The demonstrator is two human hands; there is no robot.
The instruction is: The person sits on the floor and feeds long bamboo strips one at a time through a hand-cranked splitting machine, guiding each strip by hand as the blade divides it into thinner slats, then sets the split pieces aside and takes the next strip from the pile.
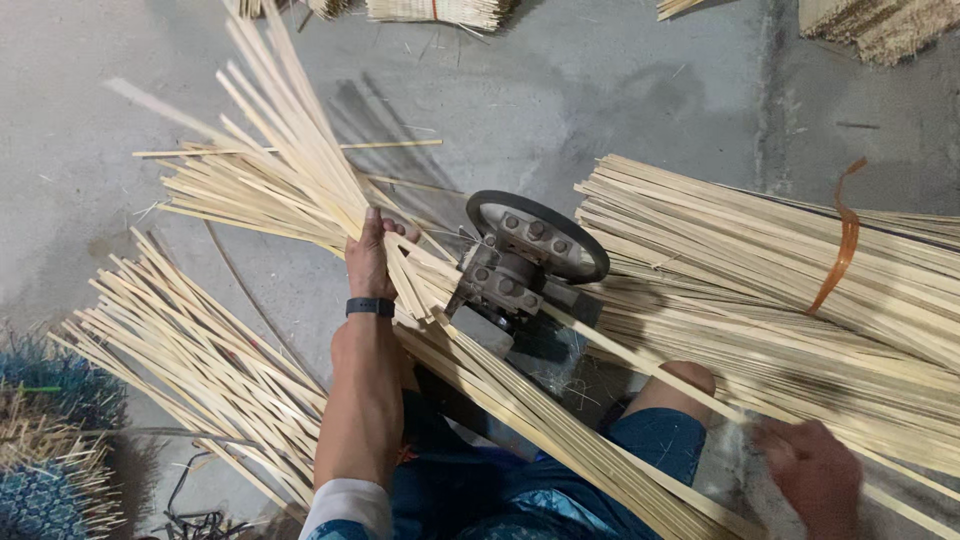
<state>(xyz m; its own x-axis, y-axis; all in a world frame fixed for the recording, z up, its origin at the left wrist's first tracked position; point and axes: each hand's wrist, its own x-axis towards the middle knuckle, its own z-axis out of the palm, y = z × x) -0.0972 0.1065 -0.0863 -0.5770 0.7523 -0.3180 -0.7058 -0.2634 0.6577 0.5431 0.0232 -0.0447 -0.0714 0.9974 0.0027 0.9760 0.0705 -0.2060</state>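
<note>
My left hand is closed around a fan of pale bamboo strips, fingers wrapped over the top of them, so the strips spread up and away toward the far left of the concrete floor. A dark band sits on that wrist. Just beside my left fingers stands a small metal machine with a dark bolted wheel on top; the strips I grip run down past it and on toward my lap. My right hand, low at the near right, is curled about a single long strip that leads back to the machine; how tightly it closes I cannot tell, since the hand is blurred. Its knuckles lie against a whitish cloth over my knee.

To the right of the machine lies a big bundle of strips, tied round by an orange band whose loose end curls upward. A loose heap of shorter strips lies on the floor at my left. More bundles show along the far edge, and blue bristly stuff at the near left corner
</note>
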